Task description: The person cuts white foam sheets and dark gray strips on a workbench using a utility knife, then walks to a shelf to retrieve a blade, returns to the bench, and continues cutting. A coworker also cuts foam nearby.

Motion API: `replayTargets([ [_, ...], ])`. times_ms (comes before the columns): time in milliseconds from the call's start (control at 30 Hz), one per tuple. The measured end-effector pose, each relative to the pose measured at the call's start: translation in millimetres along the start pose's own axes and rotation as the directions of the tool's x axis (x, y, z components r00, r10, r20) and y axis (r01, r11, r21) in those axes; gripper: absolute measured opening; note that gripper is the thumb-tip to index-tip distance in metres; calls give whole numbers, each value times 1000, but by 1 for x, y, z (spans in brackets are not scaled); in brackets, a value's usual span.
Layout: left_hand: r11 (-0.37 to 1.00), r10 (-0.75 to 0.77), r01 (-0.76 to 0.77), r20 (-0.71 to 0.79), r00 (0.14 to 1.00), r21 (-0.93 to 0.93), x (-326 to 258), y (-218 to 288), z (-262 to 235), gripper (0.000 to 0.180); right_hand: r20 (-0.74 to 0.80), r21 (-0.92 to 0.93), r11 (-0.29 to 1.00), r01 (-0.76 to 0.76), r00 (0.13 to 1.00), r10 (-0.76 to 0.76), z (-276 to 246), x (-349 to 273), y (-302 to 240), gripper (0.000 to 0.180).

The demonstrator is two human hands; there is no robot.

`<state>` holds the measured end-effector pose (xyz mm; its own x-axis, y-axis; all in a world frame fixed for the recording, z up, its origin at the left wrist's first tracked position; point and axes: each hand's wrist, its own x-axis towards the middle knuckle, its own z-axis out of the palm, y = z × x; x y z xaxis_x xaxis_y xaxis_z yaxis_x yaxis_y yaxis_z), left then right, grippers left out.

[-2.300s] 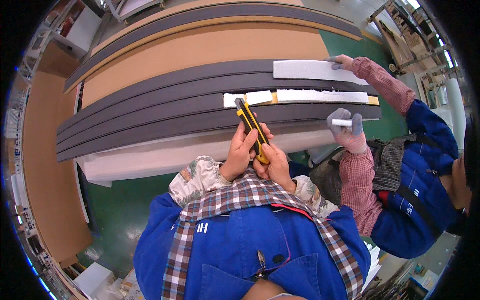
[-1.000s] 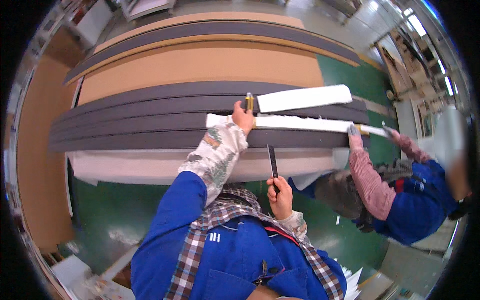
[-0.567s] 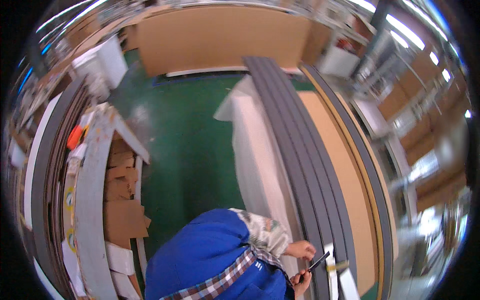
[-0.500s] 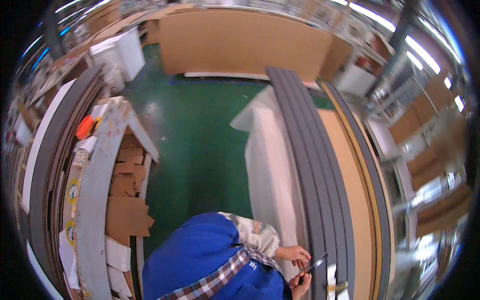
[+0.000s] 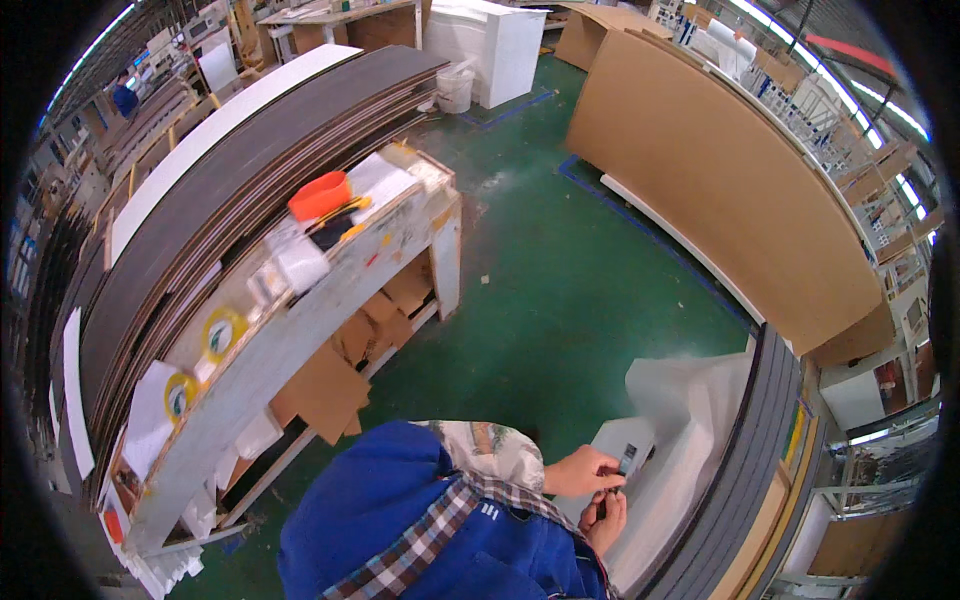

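In front of my body both hands are close together over white foam sheet. My right hand (image 5: 607, 524), the nearer one, is closed around the black handle of a knife (image 5: 626, 462). Its grey metal blade points up and away from me. My left hand (image 5: 580, 471) is bent in from the left, its fingers pinched at the knife where blade and handle meet. The fingers hide most of the handle. Below and to the right hangs the white foam sheet (image 5: 690, 430), beside a stack of long dark grey boards (image 5: 745, 440).
On the left, a worn white bench (image 5: 300, 345) carries tape rolls (image 5: 222, 332), an orange ring-shaped thing (image 5: 320, 195) and papers, with cardboard scraps beneath. Behind it lie stacked dark boards (image 5: 270, 130). A large brown panel (image 5: 710, 165) stands across the green floor (image 5: 520, 340).
My view has swung left. Both hands have drawn together and moved off the grey boards, over the foam sheet; my left fingers now meet the knife.
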<state>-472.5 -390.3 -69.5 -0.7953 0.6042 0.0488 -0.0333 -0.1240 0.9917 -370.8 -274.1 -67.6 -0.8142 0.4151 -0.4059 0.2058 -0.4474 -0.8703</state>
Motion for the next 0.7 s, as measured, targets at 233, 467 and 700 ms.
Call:
replayTargets([
  [233, 990, -67, 36, -229, 971, -136, 165, 14, -184, 24, 351, -63, 996, 69, 935, -42, 158, 211, -41, 15],
  [467, 977, -186, 212, -488, 853, -3, 292, 51, -371, 26, 576, -229, 960, -159, 774, 265, 356, 407, -103, 17],
  [700, 989, -143, 135, -612, 778, -59, 432, 16, -619, 26, 578, -358, 900, -247, 699, 422, 586, 606, -79, 23],
])
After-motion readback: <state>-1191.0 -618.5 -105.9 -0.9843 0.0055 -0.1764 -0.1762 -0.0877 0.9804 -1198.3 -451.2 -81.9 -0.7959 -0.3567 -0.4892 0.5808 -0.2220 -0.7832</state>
